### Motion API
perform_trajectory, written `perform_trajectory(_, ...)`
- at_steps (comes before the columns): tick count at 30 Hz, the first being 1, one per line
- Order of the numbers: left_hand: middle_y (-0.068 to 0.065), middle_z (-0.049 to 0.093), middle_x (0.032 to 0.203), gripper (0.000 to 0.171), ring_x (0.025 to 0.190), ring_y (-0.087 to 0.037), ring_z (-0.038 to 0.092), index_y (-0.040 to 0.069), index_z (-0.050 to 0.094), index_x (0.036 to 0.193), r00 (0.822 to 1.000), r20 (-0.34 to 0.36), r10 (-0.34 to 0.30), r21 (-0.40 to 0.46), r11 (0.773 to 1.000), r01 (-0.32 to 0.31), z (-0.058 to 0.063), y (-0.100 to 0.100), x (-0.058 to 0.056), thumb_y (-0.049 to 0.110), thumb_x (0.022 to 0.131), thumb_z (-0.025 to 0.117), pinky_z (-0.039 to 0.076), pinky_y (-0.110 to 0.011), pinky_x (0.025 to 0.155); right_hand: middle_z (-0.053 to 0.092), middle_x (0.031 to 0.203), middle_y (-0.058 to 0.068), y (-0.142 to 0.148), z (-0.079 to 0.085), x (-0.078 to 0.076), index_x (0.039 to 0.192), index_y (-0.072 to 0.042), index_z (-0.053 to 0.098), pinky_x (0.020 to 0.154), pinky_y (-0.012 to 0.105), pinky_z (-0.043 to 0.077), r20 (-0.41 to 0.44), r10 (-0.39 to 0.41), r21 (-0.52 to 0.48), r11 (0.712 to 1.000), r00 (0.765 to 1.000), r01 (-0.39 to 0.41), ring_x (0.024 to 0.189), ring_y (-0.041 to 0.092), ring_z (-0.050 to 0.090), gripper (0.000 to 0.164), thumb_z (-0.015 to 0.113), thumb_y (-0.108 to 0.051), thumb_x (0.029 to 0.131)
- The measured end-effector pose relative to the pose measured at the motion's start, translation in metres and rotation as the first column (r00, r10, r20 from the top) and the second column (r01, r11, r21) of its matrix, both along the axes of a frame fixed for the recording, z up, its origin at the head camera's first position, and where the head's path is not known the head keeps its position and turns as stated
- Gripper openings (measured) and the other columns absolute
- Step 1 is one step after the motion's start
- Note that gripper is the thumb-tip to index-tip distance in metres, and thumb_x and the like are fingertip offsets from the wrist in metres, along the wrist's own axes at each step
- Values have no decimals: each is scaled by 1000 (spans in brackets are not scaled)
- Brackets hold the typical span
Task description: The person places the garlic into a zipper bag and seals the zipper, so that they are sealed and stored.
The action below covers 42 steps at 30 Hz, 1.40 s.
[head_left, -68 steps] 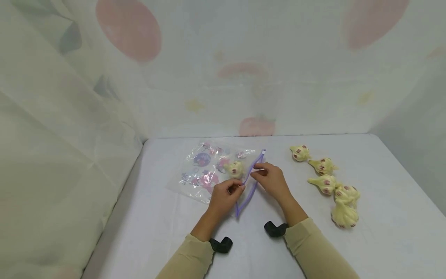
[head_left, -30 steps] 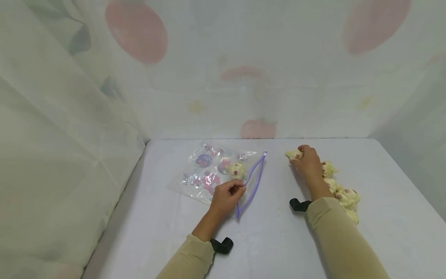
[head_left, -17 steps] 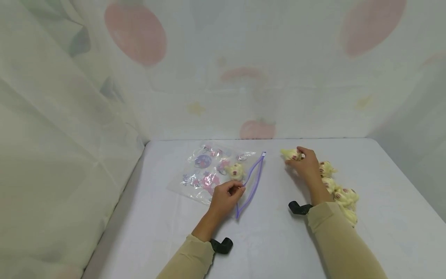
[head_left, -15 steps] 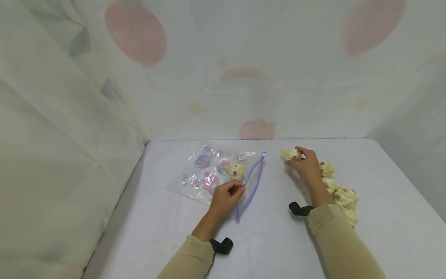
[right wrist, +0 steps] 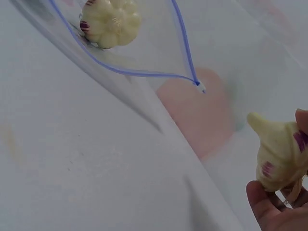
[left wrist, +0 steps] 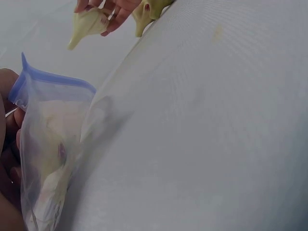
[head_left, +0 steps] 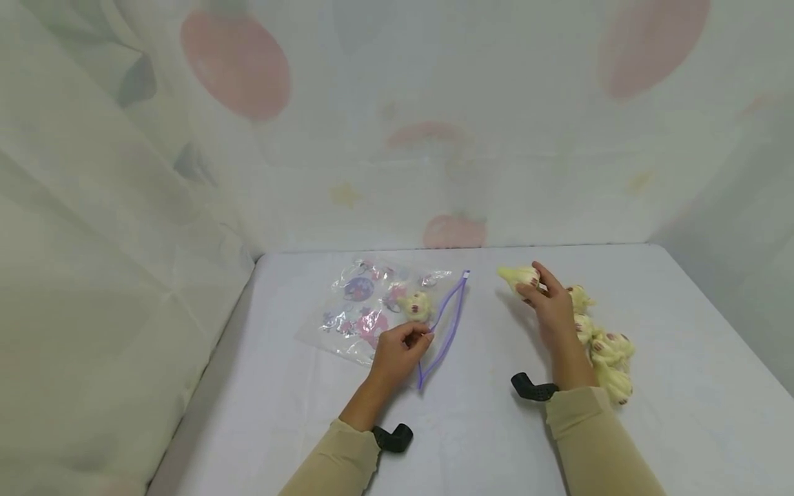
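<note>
A clear printed zip bag [head_left: 353,324] with a purple edge lies on the table, its mouth gaping toward the right. One garlic bulb [head_left: 418,306] is inside it, seen through the mouth in the right wrist view [right wrist: 115,24]. My left hand [head_left: 397,355] pinches the near side of the bag's purple edge. To the right of the bag, my right hand [head_left: 551,306] grips another garlic bulb [right wrist: 276,154] between thumb and fingers, raised off the table with its stem pointing left. The bag's mouth and that bulb are apart.
Several more garlic bulbs [head_left: 613,351] lie in a row beyond my right wrist, partly hidden behind the hand and forearm. A white table [head_left: 471,441] is under everything. Printed curtain [head_left: 347,138] hangs behind, and cloth [head_left: 118,275] hangs at the left.
My right hand has left the bag's edge, taken hold of the farthest garlic bulb in the row and lifted it slightly to the left. The left hand has stayed on the bag.
</note>
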<state>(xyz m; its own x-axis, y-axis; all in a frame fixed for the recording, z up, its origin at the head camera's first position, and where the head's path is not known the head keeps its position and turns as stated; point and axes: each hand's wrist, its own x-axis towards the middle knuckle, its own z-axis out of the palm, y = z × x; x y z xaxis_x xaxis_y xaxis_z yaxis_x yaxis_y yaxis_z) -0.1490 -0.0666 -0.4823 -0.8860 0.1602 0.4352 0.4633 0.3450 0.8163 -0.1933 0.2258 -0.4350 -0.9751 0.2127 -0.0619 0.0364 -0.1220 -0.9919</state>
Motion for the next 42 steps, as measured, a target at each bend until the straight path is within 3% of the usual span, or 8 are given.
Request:
perform_trajectory(5, -1, 67, 71, 5, 63, -5, 52, 6, 74, 90, 1000, -15, -1, 9, 1000, 1, 0, -1, 1, 10, 87, 74, 47, -19, 57, 36, 144, 2, -6, -8, 2, 154, -2, 26, 85, 11, 48, -15, 46, -128, 991, 999, -48, 105, 2, 48, 72, 63, 2, 92)
perform_trajectory(10, -2, 66, 70, 5, 62, -5, 51, 6, 74, 89, 999, -32, -9, 6, 1000, 9, 0, -1, 0, 10, 86, 75, 46, -20, 56, 51, 127, -4, -11, -13, 3, 146, 1, 39, 85, 12, 50, -35, 59, -134, 989, 998, -63, 107, 3, 54, 66, 66, 9, 86)
perform_trajectory(15, -1, 65, 70, 5, 62, -4, 51, 7, 74, 89, 1000, -23, -8, 0, 1000, 8, 0, 0, 0, 10, 87, 74, 46, -19, 56, 54, 120, -7, -13, -14, 6, 133, -8, 51, 81, 12, 50, -76, 97, -68, 992, 992, -102, 103, 3, 55, 60, 69, 13, 80)
perform_trajectory(22, 0, 66, 71, 7, 63, -5, 52, 5, 74, 90, 1000, -14, -12, 4, 1000, 12, -1, 0, -1, 12, 88, 73, 47, -20, 57, 54, 112, -4, -19, -18, 9, 129, -4, 50, 76, 13, 50, -102, 158, 143, 979, 982, -143, 95, 8, 52, 64, 79, 8, 74)
perform_trajectory(32, 1, 66, 71, 5, 64, -5, 53, 7, 74, 90, 1000, 15, 3, 11, 1000, -3, 0, 1, 0, 11, 87, 75, 47, -20, 58, 53, 131, 9, -33, -23, 12, 132, -8, 51, 88, 15, 47, -69, 321, 342, 897, 945, -280, 110, 16, 53, 67, 84, -5, 74)
perform_trajectory(38, 0, 66, 71, 4, 64, -4, 53, 7, 74, 90, 1000, 19, 8, 11, 1000, -8, 2, 1, 1, 9, 86, 74, 48, -20, 58, 59, 130, 6, -51, -26, 14, 132, -14, 55, 93, 37, 49, -6, 390, 469, 814, 921, -342, 110, 24, 55, 69, 89, -22, 72)
perform_trajectory(42, 0, 65, 70, 5, 63, -5, 53, 7, 74, 89, 1000, 11, 0, 18, 1000, 0, 1, 1, 0, 11, 87, 75, 47, -20, 57, 60, 128, 6, -63, -27, 15, 134, -14, 56, 96, 45, 48, -21, 398, 509, 794, 917, -333, 110, 26, 56, 71, 89, -23, 72)
